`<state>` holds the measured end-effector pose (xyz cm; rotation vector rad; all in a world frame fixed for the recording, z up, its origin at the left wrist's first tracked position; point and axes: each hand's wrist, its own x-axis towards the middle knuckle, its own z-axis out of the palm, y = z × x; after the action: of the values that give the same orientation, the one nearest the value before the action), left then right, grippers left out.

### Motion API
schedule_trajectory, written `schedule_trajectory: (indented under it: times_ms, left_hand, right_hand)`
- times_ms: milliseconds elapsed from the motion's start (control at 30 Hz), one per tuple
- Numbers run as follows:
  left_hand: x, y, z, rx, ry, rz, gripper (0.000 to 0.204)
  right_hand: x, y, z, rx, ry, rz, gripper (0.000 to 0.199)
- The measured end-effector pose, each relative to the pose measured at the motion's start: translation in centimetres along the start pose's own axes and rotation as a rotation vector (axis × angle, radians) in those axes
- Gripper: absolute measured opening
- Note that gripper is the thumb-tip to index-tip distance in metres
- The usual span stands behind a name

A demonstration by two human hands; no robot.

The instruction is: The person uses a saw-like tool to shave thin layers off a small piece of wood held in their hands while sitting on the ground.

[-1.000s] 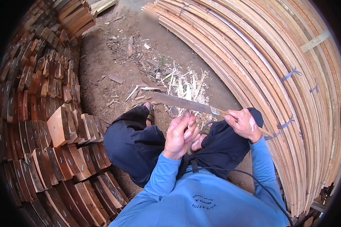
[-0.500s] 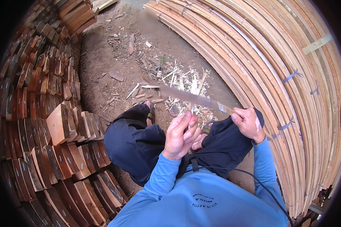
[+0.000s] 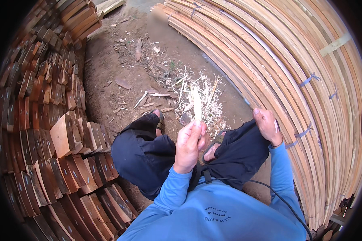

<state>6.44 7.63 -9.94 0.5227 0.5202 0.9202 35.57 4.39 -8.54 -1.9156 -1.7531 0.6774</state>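
My left hand (image 3: 190,145) is closed in a pinch around the lower end of a pale, whittled wooden stick (image 3: 197,105), which points up and away from me. My right hand (image 3: 268,127) grips a machete near my right knee. Its long thin blade (image 3: 228,80) is seen almost edge-on, slanting to the far left beside the plank pile and apart from the stick. My fingers hide most of the machete's handle. Below the stick, a heap of pale wood shavings (image 3: 213,108) lies on the ground between my feet.
Cut wooden blocks (image 3: 62,134) are stacked high on the left. Long planks (image 3: 265,68), tied with blue strips (image 3: 309,80), curve along the right side. Bark and wood scraps (image 3: 123,83) litter the dirt floor. A black cable (image 3: 265,184) crosses my lap.
The machete has swung away from the stick, its blade moving up and to the right. The stick's whole upper part now shows in my left hand, which has barely shifted.
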Motion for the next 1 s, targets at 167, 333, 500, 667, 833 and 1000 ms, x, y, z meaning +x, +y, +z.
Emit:
schedule_trajectory:
  times_ms: [167,333,500,667,833,1000]
  left_hand:
    - [-0.1,-0.7,-0.4,0.141,0.066,0.022,0.034]
    - [-0.2,-0.7,-0.4,0.206,0.059,0.010,0.034]
    - [0.0,-1.1,-0.5,0.179,0.045,0.030,0.036]
    - [-0.2,-0.5,0.2,0.206,-0.008,-0.010,0.035]
    - [-0.4,-0.6,1.2,0.301,0.015,0.015,0.032]
    - [0.5,-1.4,-0.6,0.179,0.096,0.070,0.033]
  right_hand:
    - [-1.0,-2.0,0.3,-0.033,-0.197,-0.128,0.051]
    - [-1.1,-1.7,0.5,-0.085,-0.130,-0.156,0.050]
    - [0.1,-1.1,0.6,-0.183,-0.096,-0.133,0.053]
    - [1.2,-0.4,1.5,-0.152,0.019,0.010,0.056]
    - [1.9,0.2,1.3,-0.129,0.080,0.065,0.057]
    - [0.4,-1.4,0.8,-0.089,0.047,-0.012,0.054]
